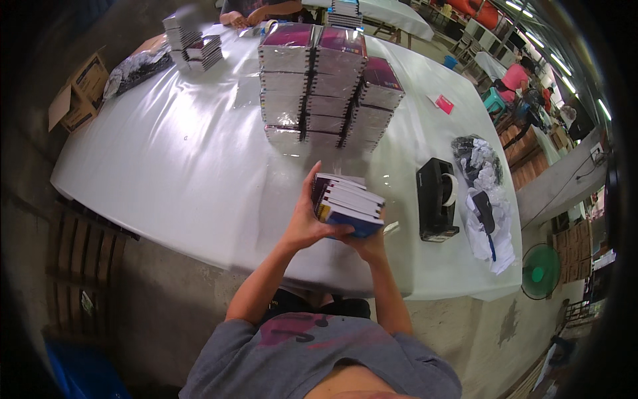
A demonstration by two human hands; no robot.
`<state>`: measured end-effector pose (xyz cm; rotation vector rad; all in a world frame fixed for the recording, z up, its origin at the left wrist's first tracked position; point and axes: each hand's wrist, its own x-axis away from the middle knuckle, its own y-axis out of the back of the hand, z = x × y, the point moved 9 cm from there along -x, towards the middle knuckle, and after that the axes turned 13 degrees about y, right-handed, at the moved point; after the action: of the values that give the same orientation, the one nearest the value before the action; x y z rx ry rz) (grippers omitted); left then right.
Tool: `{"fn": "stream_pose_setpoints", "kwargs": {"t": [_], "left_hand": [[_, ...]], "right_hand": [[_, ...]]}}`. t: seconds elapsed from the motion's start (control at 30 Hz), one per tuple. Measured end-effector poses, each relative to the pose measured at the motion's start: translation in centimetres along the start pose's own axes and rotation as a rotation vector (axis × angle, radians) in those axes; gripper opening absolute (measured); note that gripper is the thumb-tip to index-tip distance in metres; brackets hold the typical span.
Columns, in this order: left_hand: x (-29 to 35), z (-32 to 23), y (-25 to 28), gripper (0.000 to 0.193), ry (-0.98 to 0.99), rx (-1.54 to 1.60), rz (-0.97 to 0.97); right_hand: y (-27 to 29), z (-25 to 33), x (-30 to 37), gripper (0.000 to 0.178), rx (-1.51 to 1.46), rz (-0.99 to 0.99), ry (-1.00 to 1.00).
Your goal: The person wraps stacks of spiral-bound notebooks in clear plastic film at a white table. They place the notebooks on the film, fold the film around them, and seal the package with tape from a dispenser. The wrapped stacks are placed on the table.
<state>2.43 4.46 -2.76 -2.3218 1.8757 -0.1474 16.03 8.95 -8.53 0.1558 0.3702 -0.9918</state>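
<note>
One stack of spiral-bound notebooks (pixel 351 201) was held over the white surface (pixel 199 153), left hand (pixel 311 219) spread around its side, right hand (pixel 370 245), partly hidden, curled against it.

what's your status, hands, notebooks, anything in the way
Left hand gripping small notebook stack. Right hand at its lower right, fingers mostly hidden. Wrapped notebook piles just beyond; black tape dispenser off to the right.
</note>
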Motion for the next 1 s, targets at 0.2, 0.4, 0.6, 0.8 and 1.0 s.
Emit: {"fn": "stream_pose_setpoints", "kwargs": {"t": [0.2, 0.4, 0.6, 0.8, 1.0], "left_hand": [[0.1, 3.6, 1.4, 0.120, 0.023, -0.094, 0.046], [-0.2, 3.9, 0.4, 0.106, 0.001, -0.023, 0.044], [0.2, 4.6, 1.1, 0.096, -0.144, -0.051, -0.191], [0.7, 2.3, 1.3, 0.125, -0.246, -0.085, -0.074], [-0.1, 3.3, 1.4, 0.110, -0.063, -0.097, -0.097]], "right_hand": [[0.1, 0.7, -0.2, 0.132, 0.128, 0.139, 0.270], [-0.8, -0.7, -1.5, 0.124, -0.063, 0.025, 0.111], [0.3, -3.3, -0.5, 0.087, 0.304, 0.202, 0.099], [-1.0, -0.2, -1.0, 0.092, 0.162, 0.162, 0.216], [-1.4, -1.7, -1.2, 0.094, 0.082, 0.131, 0.107]]}}
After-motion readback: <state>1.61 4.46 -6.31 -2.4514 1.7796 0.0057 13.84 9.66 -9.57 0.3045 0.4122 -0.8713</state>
